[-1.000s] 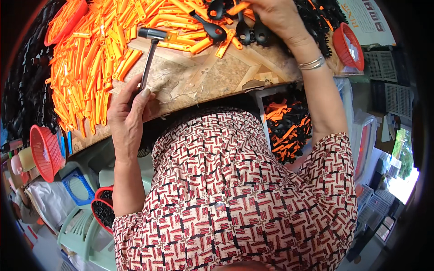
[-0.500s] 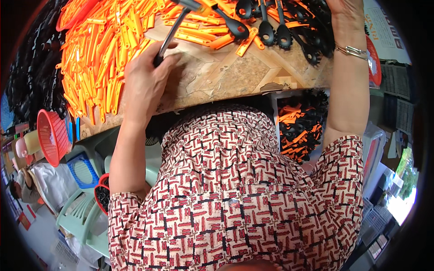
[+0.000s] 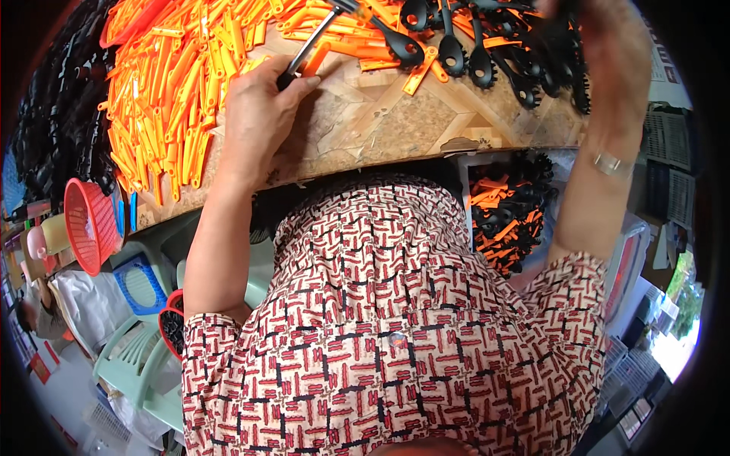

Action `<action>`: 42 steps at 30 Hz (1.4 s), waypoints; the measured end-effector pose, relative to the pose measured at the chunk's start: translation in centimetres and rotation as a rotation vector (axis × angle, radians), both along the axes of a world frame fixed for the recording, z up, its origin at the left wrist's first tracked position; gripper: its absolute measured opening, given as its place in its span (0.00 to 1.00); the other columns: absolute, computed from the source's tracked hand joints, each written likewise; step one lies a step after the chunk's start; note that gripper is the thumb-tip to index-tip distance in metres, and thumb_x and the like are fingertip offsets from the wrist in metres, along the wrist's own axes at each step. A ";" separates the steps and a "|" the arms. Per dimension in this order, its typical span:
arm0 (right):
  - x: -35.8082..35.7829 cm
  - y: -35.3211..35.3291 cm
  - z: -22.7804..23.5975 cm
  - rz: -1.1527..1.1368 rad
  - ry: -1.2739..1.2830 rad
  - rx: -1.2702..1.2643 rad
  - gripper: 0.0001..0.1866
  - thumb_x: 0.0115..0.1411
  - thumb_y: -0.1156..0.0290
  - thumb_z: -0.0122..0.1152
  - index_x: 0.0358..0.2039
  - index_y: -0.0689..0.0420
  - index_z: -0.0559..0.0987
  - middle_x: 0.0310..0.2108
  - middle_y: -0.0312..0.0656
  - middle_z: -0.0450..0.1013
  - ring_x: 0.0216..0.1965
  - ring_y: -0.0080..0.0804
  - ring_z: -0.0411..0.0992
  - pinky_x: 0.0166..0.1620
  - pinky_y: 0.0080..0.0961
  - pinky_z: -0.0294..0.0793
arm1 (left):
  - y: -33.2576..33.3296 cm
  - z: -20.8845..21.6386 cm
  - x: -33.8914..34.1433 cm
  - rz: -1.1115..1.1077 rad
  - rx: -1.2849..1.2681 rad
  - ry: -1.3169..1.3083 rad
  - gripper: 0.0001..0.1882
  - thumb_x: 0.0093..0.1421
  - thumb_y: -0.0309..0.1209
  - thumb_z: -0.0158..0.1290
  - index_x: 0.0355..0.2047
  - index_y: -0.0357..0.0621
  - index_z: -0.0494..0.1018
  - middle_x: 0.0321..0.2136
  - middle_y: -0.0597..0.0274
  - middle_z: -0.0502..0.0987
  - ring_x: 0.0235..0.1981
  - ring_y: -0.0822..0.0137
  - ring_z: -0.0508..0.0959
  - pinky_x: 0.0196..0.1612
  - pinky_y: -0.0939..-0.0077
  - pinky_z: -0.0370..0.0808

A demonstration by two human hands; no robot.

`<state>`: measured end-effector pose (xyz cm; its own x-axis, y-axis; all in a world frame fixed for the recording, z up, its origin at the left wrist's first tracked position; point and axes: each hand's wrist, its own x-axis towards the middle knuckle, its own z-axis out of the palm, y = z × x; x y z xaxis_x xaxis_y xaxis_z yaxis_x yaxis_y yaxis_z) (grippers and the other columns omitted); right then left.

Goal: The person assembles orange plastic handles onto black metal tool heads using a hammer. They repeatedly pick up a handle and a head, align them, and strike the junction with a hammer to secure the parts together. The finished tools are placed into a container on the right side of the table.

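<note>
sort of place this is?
Probably a small workshop: heaped orange plastic pieces and many black spoon-shaped pieces lie on a worn worktable, and the left hand grips a hammer.

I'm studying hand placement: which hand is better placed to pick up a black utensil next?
Probably the right: the right hand, though blurred, is close to the black utensils, while the left hand grips the hammer farther off.

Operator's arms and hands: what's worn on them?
Short sleeves, cream with red and black bar patterns, leave both forearms bare. Left hand: ungloved, nothing visible on the wrist. Right hand: motion-blurred, no glove visible; shiny pale bracelet at the wrist.
</note>
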<state>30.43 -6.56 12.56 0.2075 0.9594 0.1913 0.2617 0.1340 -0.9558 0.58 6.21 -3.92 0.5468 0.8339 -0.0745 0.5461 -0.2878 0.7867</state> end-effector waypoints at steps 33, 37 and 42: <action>-14.1 -9.9 -16.4 -0.312 0.322 -0.413 0.16 0.66 0.80 0.58 0.54 0.67 0.77 0.28 0.37 0.78 0.26 0.19 0.77 0.30 0.17 0.75 | -6.9 1.9 3.9 -0.245 -0.611 -0.222 0.11 0.64 0.30 0.62 0.43 0.36 0.77 0.32 0.58 0.83 0.30 0.73 0.84 0.37 0.82 0.83; -14.3 -9.9 -16.7 -0.307 0.341 -0.401 0.17 0.65 0.79 0.58 0.54 0.67 0.77 0.29 0.38 0.78 0.26 0.19 0.77 0.30 0.17 0.76 | -6.5 0.6 3.6 -0.218 -0.683 -0.339 0.11 0.64 0.29 0.62 0.43 0.35 0.77 0.31 0.58 0.83 0.30 0.72 0.84 0.36 0.80 0.84; -14.3 -9.7 -16.7 -0.313 0.352 -0.400 0.17 0.66 0.79 0.58 0.55 0.67 0.77 0.29 0.37 0.78 0.25 0.19 0.77 0.30 0.18 0.76 | -6.6 0.8 3.6 -0.149 -0.798 -0.344 0.10 0.64 0.28 0.61 0.41 0.33 0.77 0.32 0.54 0.84 0.30 0.70 0.85 0.36 0.78 0.84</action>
<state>16.16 -16.25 -4.10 0.4759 0.8259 -0.3024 -0.1100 -0.2852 -0.9521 4.20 -0.36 -3.16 0.7454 0.5212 -0.4155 0.2424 0.3687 0.8974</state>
